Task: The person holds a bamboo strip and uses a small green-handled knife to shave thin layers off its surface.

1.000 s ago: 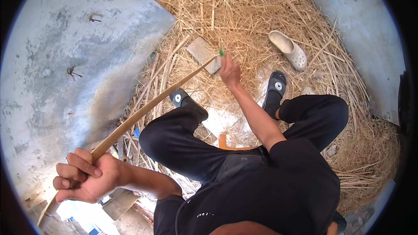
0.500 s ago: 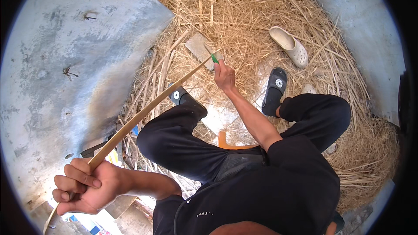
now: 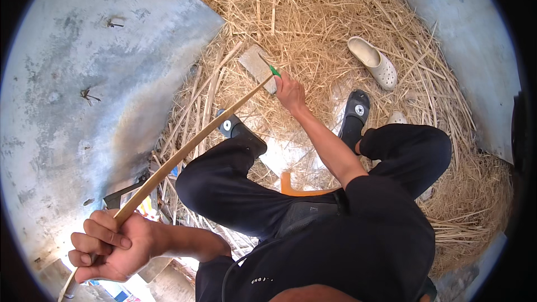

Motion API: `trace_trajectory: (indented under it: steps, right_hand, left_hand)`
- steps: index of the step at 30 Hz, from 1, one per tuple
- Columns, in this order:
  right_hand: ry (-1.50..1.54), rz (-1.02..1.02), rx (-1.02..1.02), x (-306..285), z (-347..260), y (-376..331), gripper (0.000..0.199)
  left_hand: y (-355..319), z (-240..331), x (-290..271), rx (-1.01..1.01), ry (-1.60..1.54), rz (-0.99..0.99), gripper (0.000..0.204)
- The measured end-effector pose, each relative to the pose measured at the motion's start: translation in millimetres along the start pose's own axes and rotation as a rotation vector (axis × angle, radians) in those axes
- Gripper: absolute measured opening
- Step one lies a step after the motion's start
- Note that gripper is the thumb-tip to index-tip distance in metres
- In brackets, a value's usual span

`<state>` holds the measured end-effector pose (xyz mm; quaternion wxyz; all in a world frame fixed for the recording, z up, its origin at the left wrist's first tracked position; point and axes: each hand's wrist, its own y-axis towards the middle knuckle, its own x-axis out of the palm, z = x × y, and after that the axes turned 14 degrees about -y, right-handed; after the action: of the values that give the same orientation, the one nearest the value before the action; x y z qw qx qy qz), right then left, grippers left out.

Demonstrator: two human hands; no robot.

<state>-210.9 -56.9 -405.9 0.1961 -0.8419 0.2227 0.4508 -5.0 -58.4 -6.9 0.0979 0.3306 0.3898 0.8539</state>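
Observation:
A long, flat bamboo strip (image 3: 190, 146) slants from lower left up to the middle of the head view. My left hand (image 3: 109, 246) is closed in a fist around its near part, and a thin tail end pokes out below the fist. At the strip's far end, my right hand (image 3: 291, 94) closes on a knife with a green handle (image 3: 274, 71). Its narrow dark blade points up and left, over a flat grey block (image 3: 253, 60) lying on the shavings. Whether the right fingers also pinch the strip's end is hidden.
Pale shavings (image 3: 313, 22) and loose strips cover the ground. A beige clog (image 3: 373, 64) lies beyond my right foot. A blue-grey panel (image 3: 112, 72) stands at the left, another wall (image 3: 464, 39) at the right. An orange curved piece (image 3: 302, 191) sits between my legs.
Both hands have shifted only slightly: the right a little to the right, the left a little lower. The knife and the strip stay in the hands.

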Motion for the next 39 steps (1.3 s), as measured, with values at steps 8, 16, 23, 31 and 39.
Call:
trace_trajectory:
  steps: [8, 16, 23, 31, 39]
  right_hand:
    - [-0.221, -0.188, 0.214, 69, 62, 3, 0.05]
    - [-0.251, -0.226, 0.186, 82, 55, -5, 0.051]
    - [0.508, -0.389, 0.246, 82, 85, -14, 0.046]
    - [-0.201, -0.134, 0.08, 70, 49, -34, 0.041]
    - [0.069, -0.083, 0.283, 86, 72, -32, 0.044]
  left_hand:
    - [22, 12, -48, -0.044, 0.071, -0.014, 0.039]
    - [40, 18, -61, -0.009, 0.169, 0.171, 0.038]
    - [47, -7, -39, 0.248, 0.705, 0.408, 0.032]
    - [36, -6, -5, 0.239, 0.674, 0.333, 0.033]
    - [36, -10, -3, 0.256, 0.673, 0.332, 0.029]
